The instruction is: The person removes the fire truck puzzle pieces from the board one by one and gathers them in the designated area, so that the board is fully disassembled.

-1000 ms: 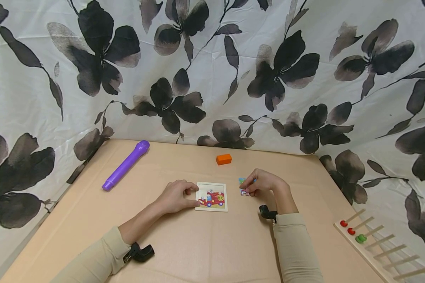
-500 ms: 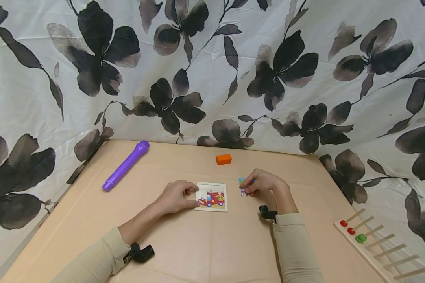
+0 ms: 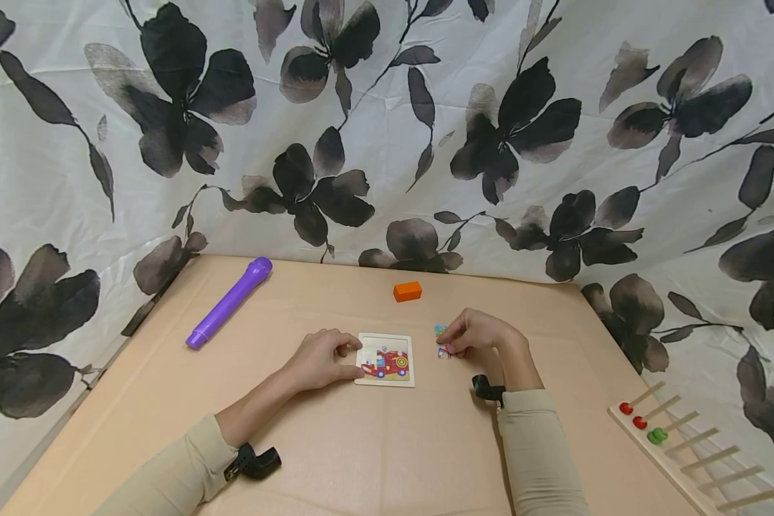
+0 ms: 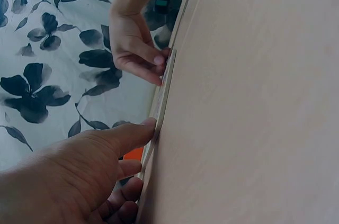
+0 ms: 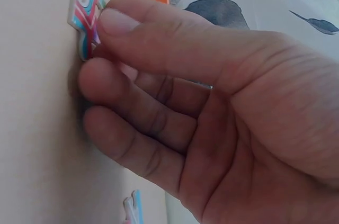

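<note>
Apparently a pick-up: the right hand (image 3: 484, 335) pinches a puzzle piece (image 5: 89, 16) at three o'clock from the tray (image 3: 393, 383) (left hand (image 3: 317, 360) holds its nine-o'clock edge); next likely needs lifting, aligning.

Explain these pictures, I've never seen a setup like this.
There's no robot here, just someone working bare-handed. The wide picture comes from a head-worn camera; the other two come from black wrist cameras, so the table looks tipped sideways there. On the table are a puzzle, a purple tube, an orange block and, at the right, a peg rack. The left hand holds the puzzle's edge; the right hand pinches a small piece. I can't tell whether it's lifted.
</note>
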### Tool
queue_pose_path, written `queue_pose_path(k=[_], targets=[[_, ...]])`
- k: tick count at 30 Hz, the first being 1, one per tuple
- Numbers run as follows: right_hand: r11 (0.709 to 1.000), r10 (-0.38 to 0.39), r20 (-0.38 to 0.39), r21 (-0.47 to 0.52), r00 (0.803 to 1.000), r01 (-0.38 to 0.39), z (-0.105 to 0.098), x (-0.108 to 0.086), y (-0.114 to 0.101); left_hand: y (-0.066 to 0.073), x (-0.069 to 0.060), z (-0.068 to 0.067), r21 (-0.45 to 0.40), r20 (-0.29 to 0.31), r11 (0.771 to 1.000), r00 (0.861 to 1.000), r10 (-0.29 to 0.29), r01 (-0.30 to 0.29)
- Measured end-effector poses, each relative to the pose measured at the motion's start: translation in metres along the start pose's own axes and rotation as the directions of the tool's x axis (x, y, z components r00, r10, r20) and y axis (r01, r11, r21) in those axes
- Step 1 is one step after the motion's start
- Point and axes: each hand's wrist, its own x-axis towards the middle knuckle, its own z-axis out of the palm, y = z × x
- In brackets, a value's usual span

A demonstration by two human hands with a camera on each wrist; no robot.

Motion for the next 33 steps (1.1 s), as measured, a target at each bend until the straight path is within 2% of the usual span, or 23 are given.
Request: queue_pose_path(k=[6, 14, 27, 33], targets=[[0.998, -0.048, -0.065, -0.042, 0.997, 0.045, -0.004, -0.001, -0.003, -0.001, 0.000, 0.000, 0.001, -0.002, 1.000, 1.000, 0.004, -0.004], [0.991, -0.124, -0.161, -0.078, 0.979, 0.112, -0.003, 0.004, -0.012, -0.001, 0.001, 0.000, 0.004, 0.000, 1.000, 1.000, 0.004, -0.004], [0.966, -0.226, -0.224, -0.180, 0.948, 0.187, 0.009, 0.013, -0.031, -0.001, 0.001, 0.001, 0.009, -0.003, 1.000, 1.000, 0.002, -0.002], [0.950, -0.277, -0.220, -0.205, 0.935, 0.234, 0.019, 0.019, -0.039, -0.001, 0.001, 0.001, 0.005, 0.003, 1.000, 1.000, -0.001, 0.001]])
